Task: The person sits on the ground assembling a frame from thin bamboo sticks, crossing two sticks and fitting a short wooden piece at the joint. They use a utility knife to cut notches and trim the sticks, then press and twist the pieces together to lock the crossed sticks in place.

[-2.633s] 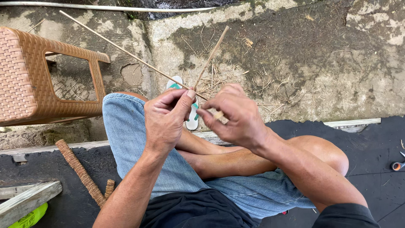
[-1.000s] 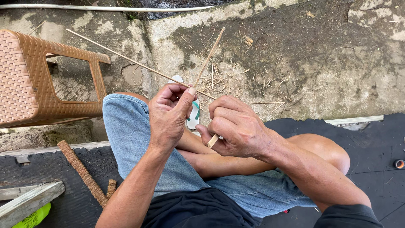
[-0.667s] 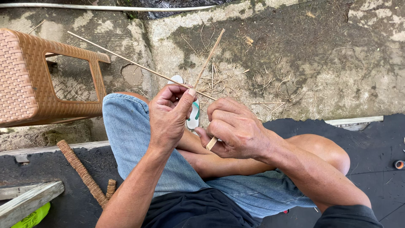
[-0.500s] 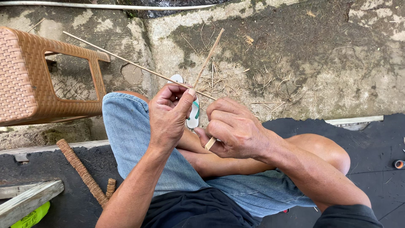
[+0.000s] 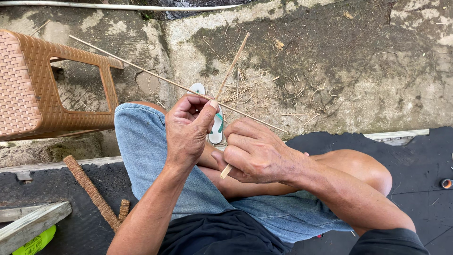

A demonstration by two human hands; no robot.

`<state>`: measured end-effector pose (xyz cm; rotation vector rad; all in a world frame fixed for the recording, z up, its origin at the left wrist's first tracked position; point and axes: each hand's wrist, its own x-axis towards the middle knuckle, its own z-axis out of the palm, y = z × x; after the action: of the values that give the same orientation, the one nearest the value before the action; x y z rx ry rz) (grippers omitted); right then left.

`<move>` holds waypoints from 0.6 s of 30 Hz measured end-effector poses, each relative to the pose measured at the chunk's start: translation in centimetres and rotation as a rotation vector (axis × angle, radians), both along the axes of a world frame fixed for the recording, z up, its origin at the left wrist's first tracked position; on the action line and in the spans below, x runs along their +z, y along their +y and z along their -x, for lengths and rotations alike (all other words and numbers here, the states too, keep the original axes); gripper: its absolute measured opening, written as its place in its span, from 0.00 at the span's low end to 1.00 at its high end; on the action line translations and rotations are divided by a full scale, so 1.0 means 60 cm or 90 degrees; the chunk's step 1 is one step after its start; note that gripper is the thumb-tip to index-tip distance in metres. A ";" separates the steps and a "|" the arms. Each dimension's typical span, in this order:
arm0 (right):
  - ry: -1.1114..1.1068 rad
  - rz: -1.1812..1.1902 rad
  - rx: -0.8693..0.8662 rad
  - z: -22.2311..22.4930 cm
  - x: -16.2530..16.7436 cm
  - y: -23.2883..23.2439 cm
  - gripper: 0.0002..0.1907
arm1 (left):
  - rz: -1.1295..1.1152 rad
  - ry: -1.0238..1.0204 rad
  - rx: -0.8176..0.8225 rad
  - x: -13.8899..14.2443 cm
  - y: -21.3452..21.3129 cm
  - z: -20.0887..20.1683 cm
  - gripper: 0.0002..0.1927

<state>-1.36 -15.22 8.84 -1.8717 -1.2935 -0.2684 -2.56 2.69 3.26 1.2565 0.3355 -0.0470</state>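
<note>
Above the person's lap, both hands meet close together over the bent knees. Left hand (image 5: pixel 186 130): fingers curled, thumb tip pressed against a long thin stick (image 5: pixel 155 75) where it passes the hand. Stick runs diagonally from upper left, near the stool, down to the right, ending past the right hand over the concrete. Closed in a pinch on the stick.

Right hand (image 5: pixel 257 151): closed in a fist around a short flat tool (image 5: pixel 226 171); only its pale butt end shows, poking out below the fingers. Whether the tool has a blade cannot be told; the hand hides the rest. A second, flatter strip (image 5: pixel 233 61) rises from between the two hands toward the upper middle, tilted slightly right. Which hand holds it cannot be told.

Legs: denim shorts (image 5: pixel 141 151) on the left thigh, right knee bare. A white sandal with green strap (image 5: pixel 216 127) shows beyond the hands, partly hidden by them.

Surroundings: brown woven-pattern plastic stool (image 5: pixel 28 89) at left, tipped on its side. Concrete ground (image 5: pixel 354 71) ahead, with dry fibre shavings (image 5: pixel 264 89) scattered just beyond the hands. Black mat (image 5: pixel 424 160) under the person. Rough brown rod (image 5: pixel 89 191) lying at lower left, near a grey wooden plank (image 5: pixel 33 224).
</note>
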 end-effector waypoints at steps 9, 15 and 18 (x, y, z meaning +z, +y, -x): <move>0.016 -0.013 -0.014 -0.008 0.007 -0.008 0.19 | -0.031 -0.010 -0.013 -0.001 -0.001 0.002 0.06; 0.107 -0.030 -0.016 -0.026 0.022 -0.027 0.17 | -0.033 0.006 -0.041 0.000 -0.005 0.005 0.06; 0.195 -0.036 -0.045 -0.031 0.033 -0.047 0.17 | -0.052 0.026 -0.079 -0.001 -0.010 0.011 0.06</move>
<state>0.52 -18.04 10.80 -1.8294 -1.0029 -0.0507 -3.22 2.11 3.21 1.3585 0.2966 -0.1655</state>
